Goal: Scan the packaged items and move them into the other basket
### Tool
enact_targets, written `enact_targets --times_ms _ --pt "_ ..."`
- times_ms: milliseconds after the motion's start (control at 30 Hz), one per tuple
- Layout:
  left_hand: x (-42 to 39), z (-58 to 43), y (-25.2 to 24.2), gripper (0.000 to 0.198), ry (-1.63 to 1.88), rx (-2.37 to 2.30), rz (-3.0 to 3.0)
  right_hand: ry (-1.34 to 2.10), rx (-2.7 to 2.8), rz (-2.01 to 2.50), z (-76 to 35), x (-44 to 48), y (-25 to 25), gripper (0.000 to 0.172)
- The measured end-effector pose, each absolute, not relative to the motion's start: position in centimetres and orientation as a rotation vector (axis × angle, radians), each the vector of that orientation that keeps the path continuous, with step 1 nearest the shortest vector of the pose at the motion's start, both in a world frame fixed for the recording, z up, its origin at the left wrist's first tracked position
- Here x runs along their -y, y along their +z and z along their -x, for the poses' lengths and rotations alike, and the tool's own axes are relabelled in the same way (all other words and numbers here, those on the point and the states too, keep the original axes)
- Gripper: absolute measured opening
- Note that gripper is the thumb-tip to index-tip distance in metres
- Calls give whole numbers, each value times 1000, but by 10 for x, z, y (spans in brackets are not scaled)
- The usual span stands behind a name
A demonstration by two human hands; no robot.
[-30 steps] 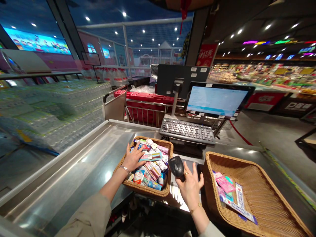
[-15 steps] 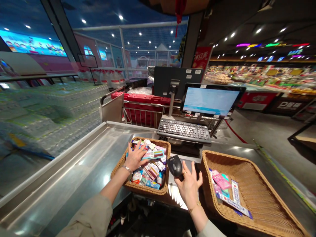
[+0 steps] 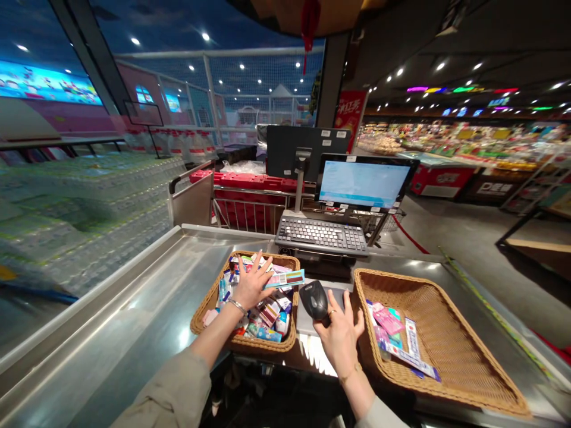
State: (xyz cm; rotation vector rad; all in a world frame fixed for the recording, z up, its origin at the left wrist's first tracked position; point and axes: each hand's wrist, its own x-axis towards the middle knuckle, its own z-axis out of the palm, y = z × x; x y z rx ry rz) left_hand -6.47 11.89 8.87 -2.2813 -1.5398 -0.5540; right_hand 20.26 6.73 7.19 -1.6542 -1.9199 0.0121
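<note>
My left hand (image 3: 253,283) is over the left wicker basket (image 3: 292,336), its fingers spread. Between its thumb and fingers is a slim light-blue box (image 3: 288,278) with a barcode on its upper face. One end of this box reaches past the basket's right rim. Beneath the hand lies a jumble of small colourful packets (image 3: 267,312). My right hand (image 3: 339,333) holds a black barcode scanner (image 3: 313,299), with some fingers stretched out and the scanner's head tilted toward the blue box. The scanner's handle is mostly hidden by the hand.
To the right stands a larger wicker basket (image 3: 464,339) with several packets (image 3: 392,324). Behind are a keyboard (image 3: 321,235) and a lit monitor (image 3: 363,183). The metal counter (image 3: 147,297) has a raised left edge. A shopping cart (image 3: 250,211) stands beyond it.
My left hand has moved right with the light-blue box, which now sticks out over the basket's rim near the scanner. The view has swung slightly to the right.
</note>
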Motion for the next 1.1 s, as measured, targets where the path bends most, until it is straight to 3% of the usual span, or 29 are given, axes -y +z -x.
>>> enact_targets --times_ms 1100 --pt "-125 24 90 38 -598 1421 2231 95 1978 1589 -213 -64 72 28"
